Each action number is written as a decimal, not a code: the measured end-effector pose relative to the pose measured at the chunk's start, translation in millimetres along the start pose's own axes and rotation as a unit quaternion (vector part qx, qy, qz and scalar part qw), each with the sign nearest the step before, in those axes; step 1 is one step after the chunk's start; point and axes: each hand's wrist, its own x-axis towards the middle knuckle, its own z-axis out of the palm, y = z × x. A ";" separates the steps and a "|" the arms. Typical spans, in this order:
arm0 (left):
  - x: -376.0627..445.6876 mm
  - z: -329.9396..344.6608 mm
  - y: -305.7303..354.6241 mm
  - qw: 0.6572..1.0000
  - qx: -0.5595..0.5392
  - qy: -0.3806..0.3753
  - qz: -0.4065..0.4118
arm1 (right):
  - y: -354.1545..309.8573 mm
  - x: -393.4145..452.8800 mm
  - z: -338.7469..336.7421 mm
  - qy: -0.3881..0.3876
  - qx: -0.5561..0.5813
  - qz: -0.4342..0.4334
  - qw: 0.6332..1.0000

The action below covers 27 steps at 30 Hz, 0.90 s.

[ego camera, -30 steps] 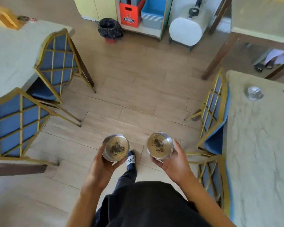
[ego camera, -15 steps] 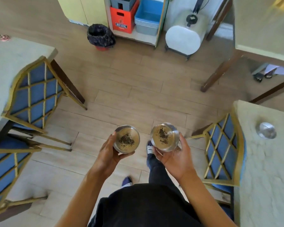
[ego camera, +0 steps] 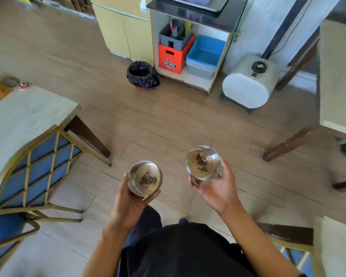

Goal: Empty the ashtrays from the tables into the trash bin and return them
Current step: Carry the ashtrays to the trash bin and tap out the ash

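I hold one round metal ashtray in each hand, both with dark ash inside. My left hand (ego camera: 130, 204) cups the left ashtray (ego camera: 145, 179) from below. My right hand (ego camera: 218, 188) grips the right ashtray (ego camera: 202, 162), held a little higher and tilted slightly towards me. Ahead on the wooden floor stands the trash bin (ego camera: 143, 75), lined with a black bag, its mouth open, beside a shelf unit. Another small ashtray (ego camera: 10, 81) lies on the far end of the left table.
A grey-topped table (ego camera: 22, 116) with blue-and-gold chairs (ego camera: 40, 168) stands on my left. Another table (ego camera: 338, 86) with dark legs is on the right. A shelf unit holds a red crate (ego camera: 173, 56) and blue tubs (ego camera: 205, 54). A white cylinder-shaped appliance (ego camera: 248, 84) sits right of it.
I have walked forward between the tables; the trash bin and shelf unit are closer. Both ashtrays stay in my hands, now held further apart, the right one raised.
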 end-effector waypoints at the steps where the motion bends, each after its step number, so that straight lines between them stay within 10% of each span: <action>1: 14.1 5.6 11.4 1.000 -0.010 0.005 0.002 | -7.9 18.0 9.4 -0.004 -0.003 0.007 1.000; 27: 405.0 115.8 385.1 0.998 -0.054 0.002 -0.007 | -136.7 481.0 299.3 -0.056 0.007 0.099 0.994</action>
